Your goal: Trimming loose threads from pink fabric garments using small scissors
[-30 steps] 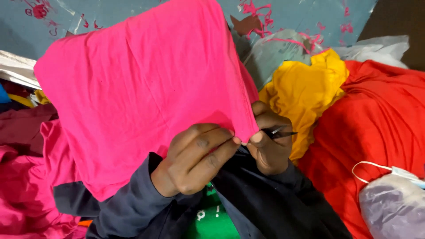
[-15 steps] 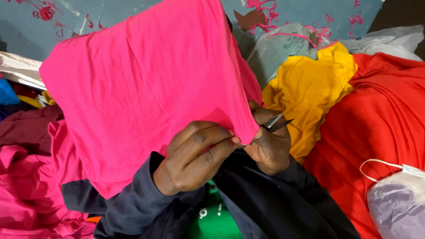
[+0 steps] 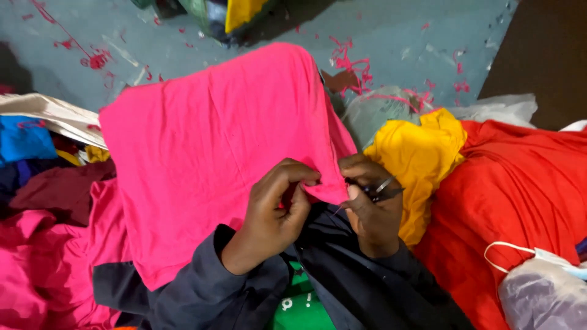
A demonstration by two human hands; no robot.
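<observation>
Shifted lower and more to the right in view than half a second ago, the pink cloth (image 3: 214,165) is now seen whole — its lower right corner pinched at the scissors (image 3: 380,189).

Left hand (image 3: 275,214): closed on the cloth's corner, fingers bunching the hem. Right hand (image 3: 370,211): closed around the small scissors, whose blades are set against the same corner; whether the blades are parted cannot be told. The cloth is held up over the lap, between the hands and the grey floor (image 3: 428,43). No cut line is visible in the panel, so the trimming is judged barely begun at this corner, with the remaining edges untouched. Room is tight — a yellow cloth (image 3: 422,159) and a red cloth (image 3: 520,201) lie just beside the right hand, and pink fabric (image 3: 43,269) is heaped to the left; open floor is left only beyond the cloth's top edge.
</observation>
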